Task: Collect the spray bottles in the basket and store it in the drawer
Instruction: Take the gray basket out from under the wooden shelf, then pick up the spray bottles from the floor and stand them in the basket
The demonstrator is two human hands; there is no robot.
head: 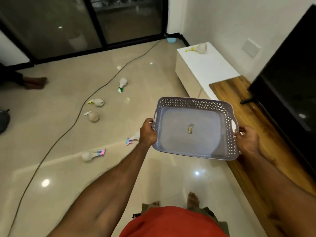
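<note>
- While the person stands barefoot on the glossy tile floor (59, 134), red shirt at the bottom edge of the frame, both arms reach forward holding a grey lattice-sided basket (195, 127) up off the floor, right of centre.
- left hand (147, 133) has its fingers curled round the basket's left handle slot; right hand (246, 140) grips the right handle the same way.
- basket's pretty much empty, just a small scrap (190, 128) lying in the middle of its bottom, can't tell what it is.
- spray bottles are all lying on their sides on the tiles, left of the basket: a pink/blue-nozzle one (93, 155) lower left of centre, another pink/blue one (133, 138) partly hidden just behind the left hand.
- further up: a white-nozzle bottle (92, 115), a yellow-nozzle one (96, 102), then a green-nozzle one (122, 84) near the middle.
- a long cable (75, 120) snakes across the floor past them.
- right side: wooden unit top (239, 100) with a black TV (290, 74) on it, then a white cabinet (205, 65) in the upper right carrying one more yellow-nozzle bottle (199, 48).
- dark glass doors (85, 23) fill the top left.
</note>
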